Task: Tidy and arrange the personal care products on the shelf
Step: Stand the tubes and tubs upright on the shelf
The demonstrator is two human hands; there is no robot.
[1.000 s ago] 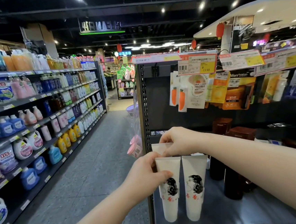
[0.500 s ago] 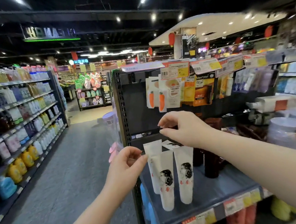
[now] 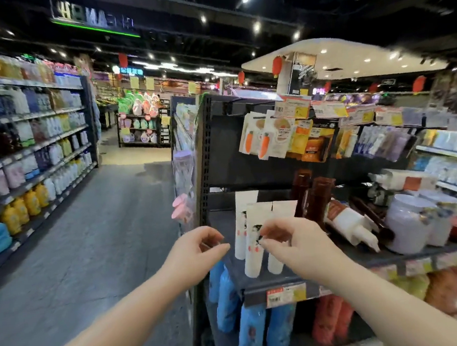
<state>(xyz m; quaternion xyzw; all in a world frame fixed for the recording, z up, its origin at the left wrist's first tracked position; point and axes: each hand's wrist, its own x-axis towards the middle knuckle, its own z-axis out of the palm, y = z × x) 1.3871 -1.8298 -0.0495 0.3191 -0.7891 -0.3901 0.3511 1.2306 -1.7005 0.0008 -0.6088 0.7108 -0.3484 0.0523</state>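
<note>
Three white tubes (image 3: 254,237) with a black-haired figure printed on them stand upright at the left end of a dark shelf (image 3: 260,282). My left hand (image 3: 194,252) hovers just left of the tubes, fingers loosely curled and apart, holding nothing. My right hand (image 3: 295,240) is in front of the right tube and partly covers it, fingertips pinched loosely with nothing visible between them. Both hands are clear of the tubes. The frame is motion-blurred.
Dark brown bottles (image 3: 312,195) stand right of the tubes. A white pump bottle (image 3: 351,225) lies on its side, beside a lilac jar (image 3: 409,222). Hanging packets (image 3: 277,137) fill the rack above. Blue bottles (image 3: 251,329) sit below. An aisle with a detergent shelf (image 3: 25,164) runs left.
Both hands have let go of the tubes and pulled back toward me. The view has drawn back and swung right, showing more of the shelf.
</note>
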